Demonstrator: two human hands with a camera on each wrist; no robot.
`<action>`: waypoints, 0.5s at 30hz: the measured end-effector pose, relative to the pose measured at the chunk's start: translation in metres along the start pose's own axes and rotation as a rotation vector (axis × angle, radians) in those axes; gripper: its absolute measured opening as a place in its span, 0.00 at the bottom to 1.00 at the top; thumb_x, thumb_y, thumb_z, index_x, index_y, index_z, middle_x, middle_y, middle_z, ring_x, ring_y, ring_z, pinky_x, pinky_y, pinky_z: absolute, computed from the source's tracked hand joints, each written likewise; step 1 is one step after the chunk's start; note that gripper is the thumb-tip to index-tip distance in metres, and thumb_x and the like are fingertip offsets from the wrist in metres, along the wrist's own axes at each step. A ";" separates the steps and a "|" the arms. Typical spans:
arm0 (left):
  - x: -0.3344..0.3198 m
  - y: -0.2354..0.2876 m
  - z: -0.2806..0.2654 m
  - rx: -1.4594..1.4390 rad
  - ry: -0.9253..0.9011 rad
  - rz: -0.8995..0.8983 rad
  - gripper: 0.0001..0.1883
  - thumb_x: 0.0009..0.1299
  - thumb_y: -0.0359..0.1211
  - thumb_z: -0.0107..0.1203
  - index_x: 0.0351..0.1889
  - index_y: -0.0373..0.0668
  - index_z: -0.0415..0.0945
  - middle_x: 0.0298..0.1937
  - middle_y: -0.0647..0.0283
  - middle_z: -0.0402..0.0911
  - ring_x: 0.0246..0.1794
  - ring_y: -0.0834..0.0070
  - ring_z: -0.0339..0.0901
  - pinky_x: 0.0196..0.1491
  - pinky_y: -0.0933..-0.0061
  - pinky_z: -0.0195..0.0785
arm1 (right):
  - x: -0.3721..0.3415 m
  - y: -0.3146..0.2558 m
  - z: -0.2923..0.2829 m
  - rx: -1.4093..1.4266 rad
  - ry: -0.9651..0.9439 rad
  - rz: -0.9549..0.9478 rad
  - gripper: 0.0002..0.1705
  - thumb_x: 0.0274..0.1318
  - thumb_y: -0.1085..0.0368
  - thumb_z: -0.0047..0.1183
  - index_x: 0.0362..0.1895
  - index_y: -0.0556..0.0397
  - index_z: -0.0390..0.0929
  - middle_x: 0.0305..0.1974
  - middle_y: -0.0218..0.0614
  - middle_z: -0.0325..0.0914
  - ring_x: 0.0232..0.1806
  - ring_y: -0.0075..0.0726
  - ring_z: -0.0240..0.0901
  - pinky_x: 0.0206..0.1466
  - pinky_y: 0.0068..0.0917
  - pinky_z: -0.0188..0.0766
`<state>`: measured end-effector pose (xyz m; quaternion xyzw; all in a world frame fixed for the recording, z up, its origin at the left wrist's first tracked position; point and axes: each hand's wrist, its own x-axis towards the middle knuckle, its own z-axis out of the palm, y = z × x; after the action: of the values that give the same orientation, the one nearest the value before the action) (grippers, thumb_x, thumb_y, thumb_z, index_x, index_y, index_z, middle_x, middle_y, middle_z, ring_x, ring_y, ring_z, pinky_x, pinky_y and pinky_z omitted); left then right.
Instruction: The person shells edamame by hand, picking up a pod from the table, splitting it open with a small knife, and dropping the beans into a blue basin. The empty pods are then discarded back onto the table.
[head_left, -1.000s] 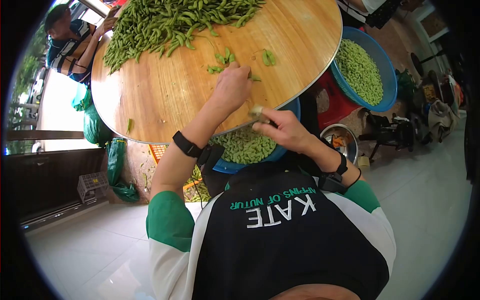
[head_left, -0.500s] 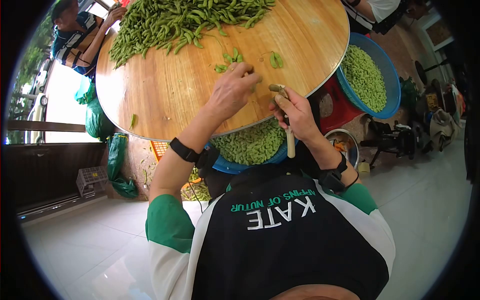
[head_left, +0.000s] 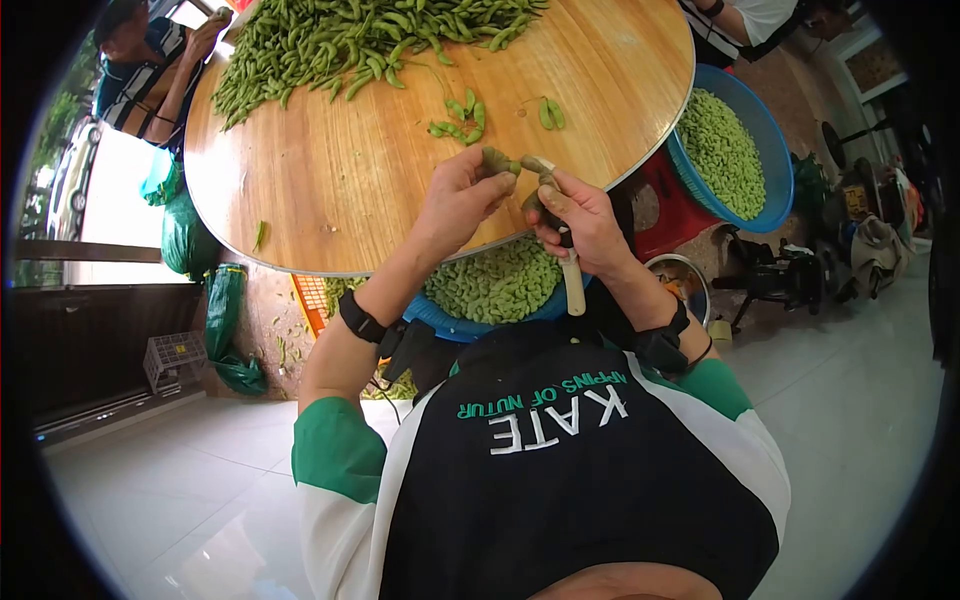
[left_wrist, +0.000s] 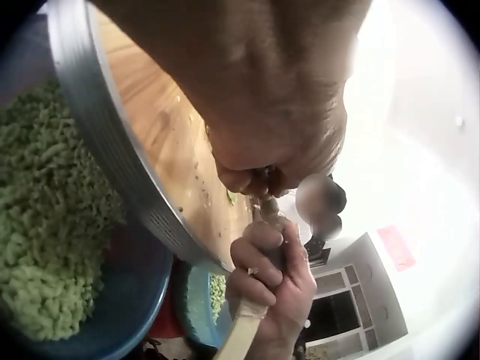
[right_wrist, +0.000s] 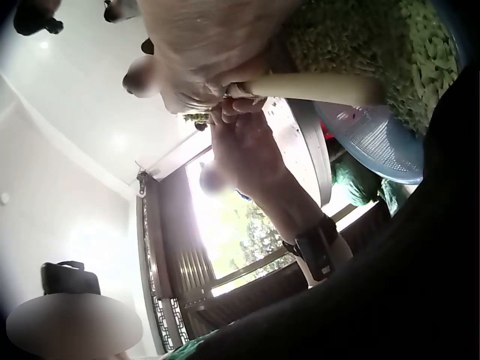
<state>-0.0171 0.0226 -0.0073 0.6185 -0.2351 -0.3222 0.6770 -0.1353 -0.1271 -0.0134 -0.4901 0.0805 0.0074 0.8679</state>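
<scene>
My left hand point(head_left: 455, 205) is raised above the near edge of the round table, its thumb and fingers pinching a small green bean pod point(head_left: 514, 168). The fingertips of both hands meet around this pod and largely hide it. My right hand point(head_left: 590, 228) grips a pale-handled tool point(head_left: 574, 288); its handle sticks out below the fist, and the other end is mostly covered by fingers. In the left wrist view the handle point(left_wrist: 241, 330) slants down from the curled fingers. Just beyond the hands, several loose pods point(head_left: 470, 118) lie on the wood, with another pair point(head_left: 551, 113) to the right.
A big heap of pods point(head_left: 370, 40) covers the far part of the wooden table point(head_left: 330, 190). Below its near edge stands a blue basin point(head_left: 440, 322) of shelled beans point(head_left: 500, 285). Another blue basin point(head_left: 783, 190) stands at right. A person point(head_left: 150, 80) sits at far left.
My left hand has drawn back from the loose pods towards the right hand, now pinching a pod. The right hand has risen from beside the table edge, and its pale handle has come into view.
</scene>
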 end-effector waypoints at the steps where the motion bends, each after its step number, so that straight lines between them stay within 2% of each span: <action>1: -0.005 0.001 0.000 -0.094 0.001 -0.031 0.06 0.67 0.27 0.55 0.39 0.35 0.73 0.25 0.70 0.74 0.20 0.87 0.66 0.21 0.83 0.57 | 0.000 0.002 0.003 0.032 -0.056 0.012 0.20 0.68 0.62 0.42 0.60 0.54 0.64 0.29 0.31 0.72 0.18 0.17 0.61 0.16 0.14 0.57; 2: -0.009 0.000 -0.001 -0.096 0.007 -0.032 0.06 0.67 0.27 0.55 0.39 0.35 0.73 0.25 0.70 0.74 0.20 0.87 0.66 0.21 0.83 0.57 | 0.000 0.004 0.006 0.031 -0.060 0.017 0.20 0.68 0.62 0.42 0.60 0.54 0.64 0.29 0.31 0.72 0.18 0.17 0.61 0.16 0.14 0.57; 4: -0.013 -0.001 -0.003 -0.145 0.049 -0.046 0.05 0.65 0.27 0.56 0.38 0.36 0.74 0.23 0.70 0.74 0.19 0.88 0.64 0.21 0.86 0.54 | 0.002 0.007 0.008 -0.007 -0.123 0.032 0.25 0.68 0.62 0.41 0.67 0.53 0.59 0.30 0.33 0.71 0.19 0.17 0.59 0.17 0.13 0.57; 10: -0.031 -0.004 -0.010 -0.204 0.170 -0.026 0.04 0.63 0.27 0.58 0.31 0.36 0.76 0.22 0.72 0.72 0.19 0.88 0.63 0.21 0.85 0.51 | 0.005 0.007 0.021 0.005 -0.201 0.077 0.26 0.69 0.62 0.40 0.68 0.51 0.56 0.30 0.33 0.70 0.18 0.16 0.57 0.17 0.12 0.56; 13: -0.038 -0.006 -0.010 -0.176 0.186 0.055 0.02 0.62 0.26 0.57 0.32 0.38 0.77 0.24 0.70 0.75 0.19 0.88 0.64 0.21 0.87 0.52 | 0.009 0.013 0.026 0.045 -0.248 0.099 0.26 0.69 0.62 0.40 0.68 0.51 0.56 0.30 0.33 0.70 0.17 0.16 0.57 0.17 0.12 0.56; 15: -0.041 -0.005 -0.014 -0.191 0.207 0.037 0.03 0.62 0.27 0.57 0.33 0.38 0.77 0.24 0.70 0.75 0.20 0.88 0.64 0.22 0.87 0.52 | 0.009 0.014 0.032 0.037 -0.245 0.101 0.26 0.69 0.62 0.40 0.68 0.51 0.56 0.30 0.33 0.70 0.17 0.16 0.56 0.17 0.12 0.56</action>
<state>-0.0359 0.0617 -0.0110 0.5767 -0.1435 -0.2653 0.7592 -0.1238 -0.0931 -0.0106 -0.4647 -0.0014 0.1097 0.8786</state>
